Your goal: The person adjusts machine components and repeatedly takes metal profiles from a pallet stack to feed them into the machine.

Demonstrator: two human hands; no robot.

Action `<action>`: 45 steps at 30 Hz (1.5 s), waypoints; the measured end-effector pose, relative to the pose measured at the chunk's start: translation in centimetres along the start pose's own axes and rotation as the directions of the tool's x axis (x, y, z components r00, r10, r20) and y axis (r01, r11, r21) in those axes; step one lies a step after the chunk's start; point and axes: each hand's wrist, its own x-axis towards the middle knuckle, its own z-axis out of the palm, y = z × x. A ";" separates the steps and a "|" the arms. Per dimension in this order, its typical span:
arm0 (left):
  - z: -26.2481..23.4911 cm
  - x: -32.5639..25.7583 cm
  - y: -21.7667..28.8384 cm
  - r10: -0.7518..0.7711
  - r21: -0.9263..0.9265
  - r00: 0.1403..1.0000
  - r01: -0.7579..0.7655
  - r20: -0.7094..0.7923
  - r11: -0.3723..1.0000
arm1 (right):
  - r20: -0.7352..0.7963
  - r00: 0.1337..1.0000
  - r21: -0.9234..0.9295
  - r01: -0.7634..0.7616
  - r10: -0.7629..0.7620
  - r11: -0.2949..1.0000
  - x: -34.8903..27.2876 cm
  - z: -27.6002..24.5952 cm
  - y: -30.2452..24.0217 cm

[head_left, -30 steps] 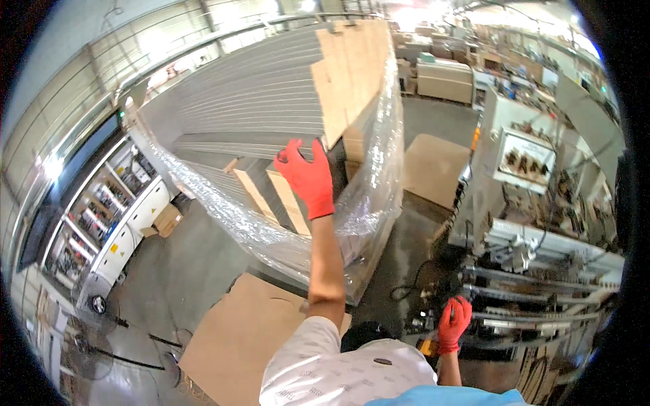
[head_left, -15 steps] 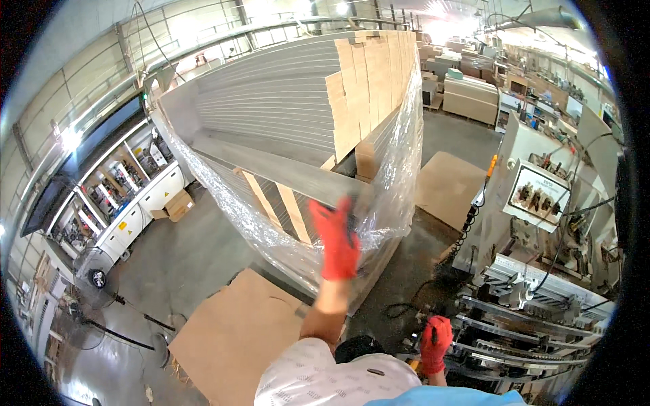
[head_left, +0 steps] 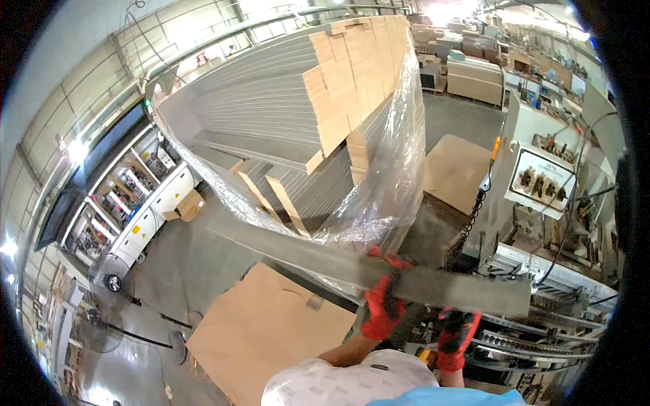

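A long grey board (head_left: 467, 292), blurred by motion, crosses in front of the stack from the left to the machine side. My left hand (head_left: 386, 308), in a red glove with dark parts, is closed around it near the middle. My right hand (head_left: 459, 338), gloved alike, is just under the board's lower edge towards its right end. Its fingertips are smeared and partly behind the board, so I cannot tell whether they grip it. Beyond stands a tall stack of grey boards (head_left: 250, 95) with light brown strips (head_left: 352, 74), loosely wrapped in clear plastic film (head_left: 399, 149).
A flat brown cardboard sheet (head_left: 264, 325) lies on the floor at the near left, another sheet (head_left: 460, 172) right of the stack. A machine (head_left: 542, 183) with metal rails stands close on the right. Fans (head_left: 108, 281) and a long machine (head_left: 135, 216) are at left.
My left hand has come back from the top of the stack with a grey board in its grip. The board now hangs over the floor, and my right hand has risen towards it.
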 end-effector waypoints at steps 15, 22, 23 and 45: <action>-7.2 5.7 -6.7 -0.210 0.157 0.977 0.214 -0.044 0.964 | -0.996 0.085 -0.026 0.122 -0.037 0.992 -10.1 -30.6 -5.1; -20.5 4.3 -20.1 -0.425 0.583 0.862 0.202 0.276 0.787 | -0.941 0.311 -0.222 -0.259 -0.136 0.940 -5.3 -36.5 -0.2; -21.9 4.9 -21.5 -0.590 0.350 0.805 0.537 0.059 0.768 | -0.939 0.311 -0.239 -0.288 -0.145 0.927 -3.7 -35.6 0.6; -21.1 5.6 -28.4 -0.562 0.257 0.806 0.512 0.187 0.820 | -0.632 0.625 -0.751 -0.639 -0.458 0.163 3.7 -37.2 1.3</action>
